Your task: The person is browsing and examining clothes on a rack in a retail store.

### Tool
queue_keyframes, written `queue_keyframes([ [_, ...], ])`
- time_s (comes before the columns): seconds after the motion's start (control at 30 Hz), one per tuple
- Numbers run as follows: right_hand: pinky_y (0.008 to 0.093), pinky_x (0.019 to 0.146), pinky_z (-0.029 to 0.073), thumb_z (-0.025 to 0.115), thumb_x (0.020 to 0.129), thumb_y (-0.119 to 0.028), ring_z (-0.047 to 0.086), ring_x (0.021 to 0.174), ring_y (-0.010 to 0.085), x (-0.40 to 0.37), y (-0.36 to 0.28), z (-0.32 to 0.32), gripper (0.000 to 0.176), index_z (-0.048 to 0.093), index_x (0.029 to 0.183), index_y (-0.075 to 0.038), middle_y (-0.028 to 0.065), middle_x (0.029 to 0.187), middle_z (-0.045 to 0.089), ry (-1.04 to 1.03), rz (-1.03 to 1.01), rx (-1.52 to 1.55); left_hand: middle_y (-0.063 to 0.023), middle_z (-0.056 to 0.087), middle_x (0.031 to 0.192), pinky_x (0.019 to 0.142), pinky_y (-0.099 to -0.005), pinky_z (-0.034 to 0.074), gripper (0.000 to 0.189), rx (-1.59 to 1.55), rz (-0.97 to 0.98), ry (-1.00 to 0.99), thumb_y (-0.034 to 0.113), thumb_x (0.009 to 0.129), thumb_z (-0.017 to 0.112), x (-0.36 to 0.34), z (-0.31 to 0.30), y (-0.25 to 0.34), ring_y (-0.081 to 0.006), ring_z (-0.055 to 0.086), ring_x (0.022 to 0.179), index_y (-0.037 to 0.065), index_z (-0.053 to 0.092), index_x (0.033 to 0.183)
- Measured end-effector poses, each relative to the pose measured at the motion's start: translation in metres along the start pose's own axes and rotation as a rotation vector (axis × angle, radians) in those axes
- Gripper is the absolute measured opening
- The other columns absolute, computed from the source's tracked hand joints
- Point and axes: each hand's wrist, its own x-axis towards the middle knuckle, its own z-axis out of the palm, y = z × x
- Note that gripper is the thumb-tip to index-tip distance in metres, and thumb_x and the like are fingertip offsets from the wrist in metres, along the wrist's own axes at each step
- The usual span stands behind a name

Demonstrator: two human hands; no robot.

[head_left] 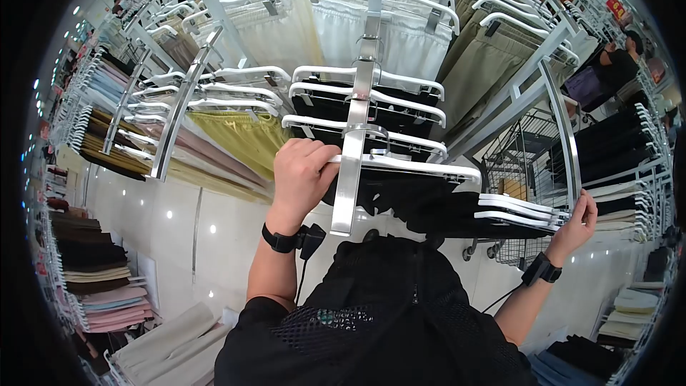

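Observation:
My left hand (301, 174) is closed around the end of a white hanger (407, 165) that carries a black garment (400, 196), right beside a sloping metal rack arm (351, 164). My right hand (580, 219) grips a stack of white hangers (516, 209) with black garments, held out to the right near another curved metal arm (564, 129). Both wrists wear black bands with cables. More black garments on white hangers (364, 100) hang higher on the same arm.
Racks of white (371, 21), khaki (486, 57), yellow (236, 136) and brown garments surround me. A wire trolley (522, 164) stands on the glossy white floor (186, 229). Another person in black (618, 68) stands at the far right. Folded stacks (100, 279) lie lower left.

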Motion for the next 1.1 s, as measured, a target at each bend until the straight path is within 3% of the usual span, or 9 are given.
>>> queue_keyframes([
  [0.23,0.0286,0.099,0.054,0.067,0.11,-0.007,0.069,0.111,0.0138,0.001,-0.002,0.001,0.014,0.075,0.115,0.002,0.0083,0.124,0.076,-0.006,-0.012,-0.007,-0.0048,0.06,0.073,0.074,-0.0415,0.05,0.012,0.031,0.036,0.061,0.007,0.077,0.08,-0.002,0.01,0.005,-0.0272,0.063,0.073,0.008,0.074,0.088],
  [0.33,0.0301,0.106,0.052,0.065,0.112,-0.01,0.068,0.115,0.0145,0.002,0.004,-0.004,0.02,0.074,0.124,0.003,0.0082,0.126,0.076,-0.028,0.01,-0.025,-0.0042,0.06,0.073,0.075,-0.0415,0.051,0.013,0.023,0.047,0.007,0.01,0.078,0.081,-0.001,0.007,0.008,-0.0272,0.064,0.073,0.008,0.074,0.088],
  [0.47,0.03,0.106,0.052,0.066,0.111,-0.01,0.069,0.116,0.015,0.002,0.006,-0.003,0.02,0.074,0.124,0.003,0.0093,0.126,0.076,-0.016,-0.001,-0.012,-0.0029,0.067,0.077,0.075,-0.0412,0.052,0.017,-0.067,0.094,-0.068,0.013,0.075,0.085,-0.018,0.026,0.011,-0.0268,0.066,0.074,0.009,0.075,0.089],
  [0.53,0.0302,0.106,0.052,0.066,0.111,-0.01,0.069,0.116,0.0153,0.003,0.007,-0.005,0.02,0.074,0.124,0.004,0.0097,0.126,0.077,-0.02,-0.001,-0.003,-0.002,0.063,0.071,0.067,-0.0417,0.05,0.022,-0.129,0.087,-0.048,0.018,0.073,0.09,-0.031,0.036,0.017,-0.028,0.064,0.069,0.013,0.075,0.088],
  [0.7,0.0304,0.106,0.052,0.066,0.111,-0.01,0.069,0.118,0.0159,0.001,0.001,-0.002,0.02,0.074,0.123,0.004,0.0115,0.128,0.077,-0.03,-0.004,-0.017,-0.0059,0.066,0.073,0.063,-0.045,0.051,0.02,-0.126,-0.087,-0.264,0.023,0.082,0.089,-0.106,0.061,0.009,-0.0312,0.067,0.071,0.012,0.074,0.088],
  [0.77,0.03,0.102,0.054,0.067,0.111,-0.01,0.07,0.112,0.0157,0.0,-0.004,0.002,0.017,0.075,0.119,0.003,0.0105,0.125,0.077,0.01,-0.017,-0.004,-0.009,0.071,0.079,0.065,-0.0475,0.054,0.025,-0.045,-0.248,-0.481,0.031,0.083,0.09,-0.152,0.074,-0.011,-0.0349,0.07,0.073,0.012,0.076,0.09],
  [0.87,0.0305,0.104,0.054,0.067,0.111,-0.011,0.07,0.114,0.0163,0.004,0.006,-0.003,0.018,0.075,0.119,0.003,0.011,0.126,0.077,-0.005,-0.032,0.005,-0.0152,0.074,0.081,0.073,-0.0496,0.055,0.022,0.009,-0.445,-0.505,0.03,0.082,0.085,-0.204,0.072,-0.026,-0.0386,0.072,0.081,0.01,0.077,0.088],
  [0.9,0.0305,0.104,0.054,0.067,0.111,-0.012,0.07,0.116,0.0166,0.005,0.008,-0.005,0.019,0.074,0.119,0.003,0.0115,0.127,0.077,-0.006,-0.029,-0.002,-0.0152,0.074,0.081,0.073,-0.0496,0.055,0.022,0.011,-0.454,-0.505,0.03,0.082,0.085,-0.218,0.07,-0.032,-0.0386,0.072,0.081,0.01,0.077,0.088],
  [1.1,0.0323,0.107,0.054,0.067,0.111,-0.013,0.07,0.117,0.0185,0.005,0.001,-0.001,0.021,0.074,0.12,0.004,0.0131,0.126,0.077,0.032,0.012,-0.015,-0.0176,0.077,0.085,0.077,-0.0518,0.058,0.028,0.167,-0.95,-0.58,0.037,0.09,0.084,-0.27,0.056,-0.056,-0.0402,0.075,0.086,0.01,0.079,0.091],
])
